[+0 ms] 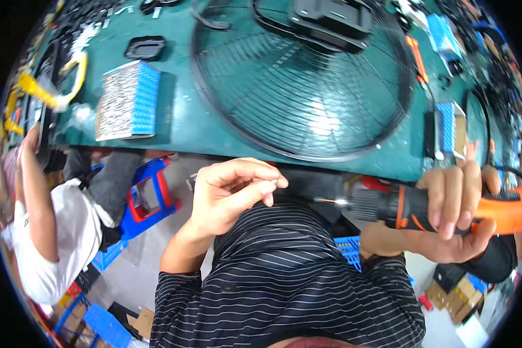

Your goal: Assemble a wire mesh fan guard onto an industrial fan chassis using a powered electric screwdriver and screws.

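My right hand is wrapped around an orange and black electric screwdriver. Its thin bit points left, toward my other hand and a short way from it. With thumb and fingertips pinched together, my left hand is just off the table's front edge; whatever is in the pinch is too small to make out. Beyond both hands, a round black wire fan guard lies flat on the green table. A black plastic housing rests at the far side of the guard.
A blue and white box stands left of the guard, with a small black tray behind it. To the right are an open blue box and an orange-handled tool. Another person sits at left near a blue stool.
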Motion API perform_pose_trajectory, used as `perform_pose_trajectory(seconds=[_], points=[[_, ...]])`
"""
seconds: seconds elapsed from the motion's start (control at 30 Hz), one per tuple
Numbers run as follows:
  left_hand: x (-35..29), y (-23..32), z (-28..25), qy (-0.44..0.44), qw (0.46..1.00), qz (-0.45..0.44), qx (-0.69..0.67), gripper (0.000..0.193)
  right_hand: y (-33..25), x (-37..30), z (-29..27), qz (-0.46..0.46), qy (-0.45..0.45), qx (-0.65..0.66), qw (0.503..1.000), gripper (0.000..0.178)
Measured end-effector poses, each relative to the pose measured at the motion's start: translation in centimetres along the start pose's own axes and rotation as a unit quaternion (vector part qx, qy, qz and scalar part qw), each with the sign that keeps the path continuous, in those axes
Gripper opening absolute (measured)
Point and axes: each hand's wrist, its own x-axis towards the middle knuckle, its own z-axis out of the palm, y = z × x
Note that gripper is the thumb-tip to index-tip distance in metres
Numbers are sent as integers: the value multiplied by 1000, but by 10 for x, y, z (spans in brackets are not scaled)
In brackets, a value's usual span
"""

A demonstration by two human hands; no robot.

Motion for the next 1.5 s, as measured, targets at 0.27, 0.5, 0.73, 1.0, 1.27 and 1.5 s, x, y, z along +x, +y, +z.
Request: perform_pose_trajectory(seconds=[0.27,0.5,0.73,1.0,1.27,1.5], points=[[-1,-22,13,-3,1000,28,-13,21,29,-5,12,-10,34,9,999,35],[-1,-26,7,-45,991,65,109,24,26,-10,9,-4,45,-4,999,36],[3,-25,4,-57,984,80,152,24,28,-6,6,13,31,-16,999,36],[7,-21,0,-92,976,77,183,24,33,-2,3,37,16,-36,999,37],[13,-32,0,49,868,269,414,32,45,-2,2,3,-73,-106,992,38],[34,-36,0,129,776,323,526,38,56,4,0,-16,-185,-167,968,41]])
